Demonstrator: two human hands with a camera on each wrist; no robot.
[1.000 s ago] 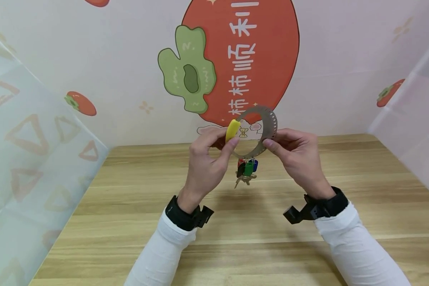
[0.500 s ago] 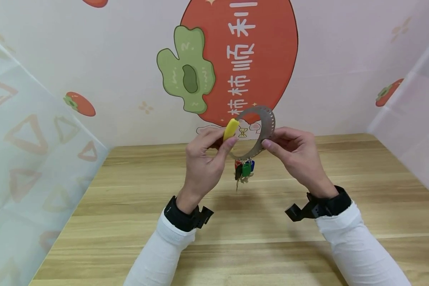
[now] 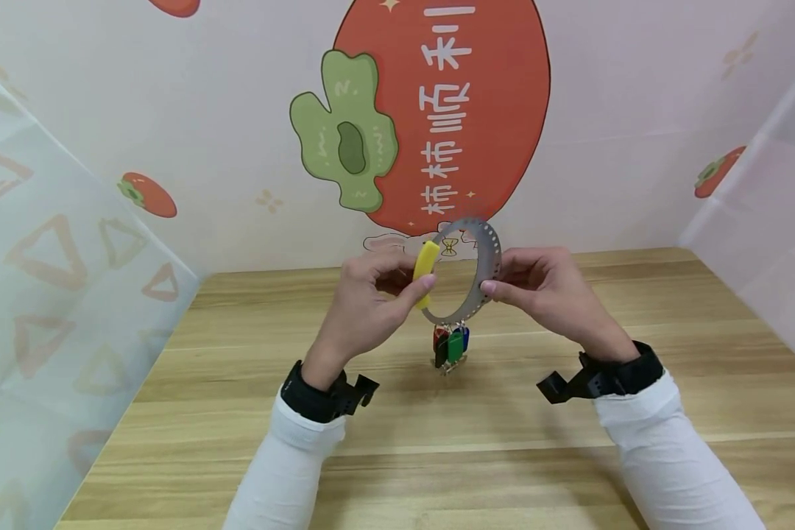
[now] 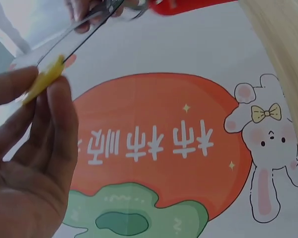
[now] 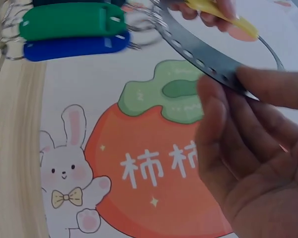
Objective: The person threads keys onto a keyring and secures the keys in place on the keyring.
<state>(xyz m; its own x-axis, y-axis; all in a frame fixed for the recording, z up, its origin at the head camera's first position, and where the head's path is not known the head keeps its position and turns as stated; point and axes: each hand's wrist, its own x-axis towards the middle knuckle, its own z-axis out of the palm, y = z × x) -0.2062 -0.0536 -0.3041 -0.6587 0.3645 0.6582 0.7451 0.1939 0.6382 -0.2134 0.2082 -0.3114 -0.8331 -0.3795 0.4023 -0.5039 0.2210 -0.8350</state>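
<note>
Between both hands, above the table, a large grey metal key ring point(image 3: 487, 254) is held upright. Small holes line the edge of its wide, flat side. My left hand point(image 3: 371, 305) pinches the yellow grip point(image 3: 427, 259) on the ring's left side. Thumb and fingers of my right hand point(image 3: 550, 291) pinch the perforated band on the opposite side. Red, black, green and blue key tags hang from the bottom of the ring, the green tag point(image 3: 455, 348) in front, with keys partly hidden below. In the right wrist view the green and blue tags point(image 5: 77, 48) dangle close to the camera.
A wooden table point(image 3: 238, 412) spreads below the hands. Behind it stands a white backdrop point(image 3: 623, 88) printed with a big persimmon and a rabbit. Patterned side panels point(image 3: 59, 309) bound the table left and right. Each wrist wears a black camera strap point(image 3: 314, 397).
Both hands have lowered the key ring, which has also shifted slightly left, and the hanging tags are nearer the table. The pinch on each side stays the same.
</note>
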